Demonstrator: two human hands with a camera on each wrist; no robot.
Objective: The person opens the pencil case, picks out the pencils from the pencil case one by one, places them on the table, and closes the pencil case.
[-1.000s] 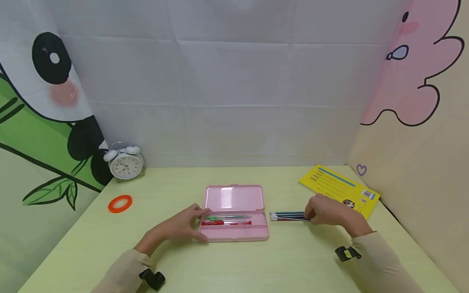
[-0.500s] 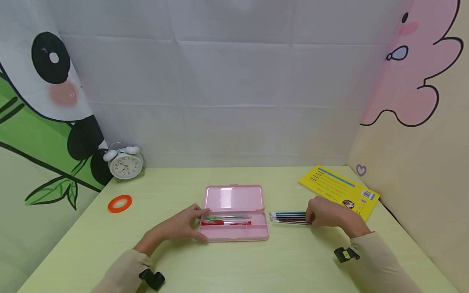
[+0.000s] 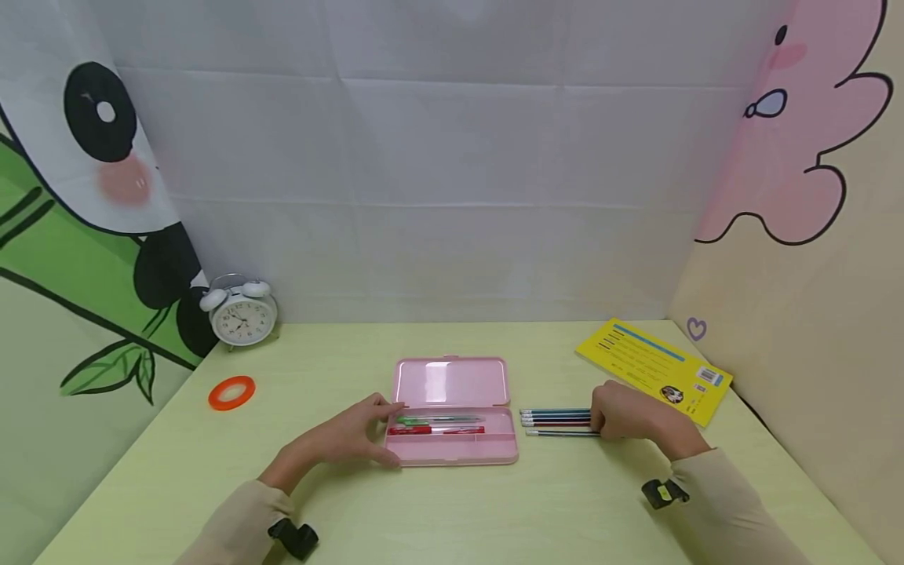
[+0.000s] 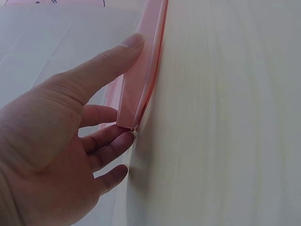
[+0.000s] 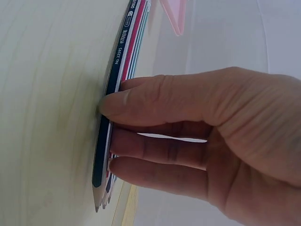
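Note:
A pink pencil case (image 3: 497, 449) lies open on the table with its lid folded back. In its tray are a green pen (image 3: 438, 421) and a red pen (image 3: 424, 430). My left hand (image 3: 351, 434) holds the case's left end, thumb at the front side and fingers around the corner, as the left wrist view shows. To the right of the case, my right hand (image 3: 631, 410) pinches a dark pencil (image 5: 113, 84) near its sharpened end. Several other pencils (image 3: 554, 417) lie side by side just behind it, their tips hidden by the hand in the head view.
A yellow booklet (image 3: 650, 361) lies behind the right hand, partly covered by it. On the left are an orange tape ring (image 3: 219, 402) and a white alarm clock (image 3: 243, 320) at the back corner. A pale cloth (image 3: 452, 157) hangs behind the table.
My right hand has shifted slightly toward me, and the nearest pencil has come apart from the bunch, leaving a gap. The left hand and the case have stayed put.

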